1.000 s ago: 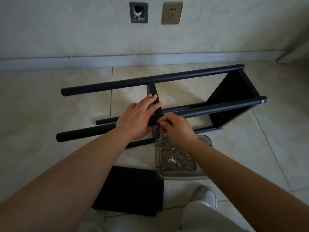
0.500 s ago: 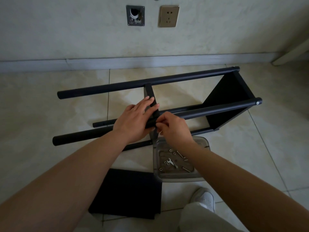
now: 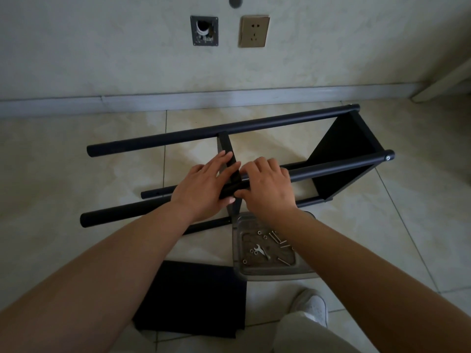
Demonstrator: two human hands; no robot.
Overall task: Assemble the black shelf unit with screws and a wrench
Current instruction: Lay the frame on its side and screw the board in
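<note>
The black shelf unit (image 3: pixel 341 146) lies on its side on the tiled floor, with long round poles and a black panel fixed at its right end. A narrow middle shelf panel (image 3: pixel 225 146) stands between the poles. My left hand (image 3: pixel 204 189) rests flat against that panel and the near upper pole (image 3: pixel 331 168). My right hand (image 3: pixel 270 187) wraps over the same pole right beside the panel, fingers curled on it. Below my hands a clear tray (image 3: pixel 267 272) holds several screws and a small wrench (image 3: pixel 260 250).
A loose black shelf panel (image 3: pixel 193 301) lies flat on the floor by my knee. My white shoe (image 3: pixel 312 307) is at the bottom right. The wall with a socket (image 3: pixel 253 31) and baseboard runs close behind the frame.
My right hand moved up from the pole's near side and now lies over the top of the pole. My left hand stays on the middle panel. The view shifted slightly.
</note>
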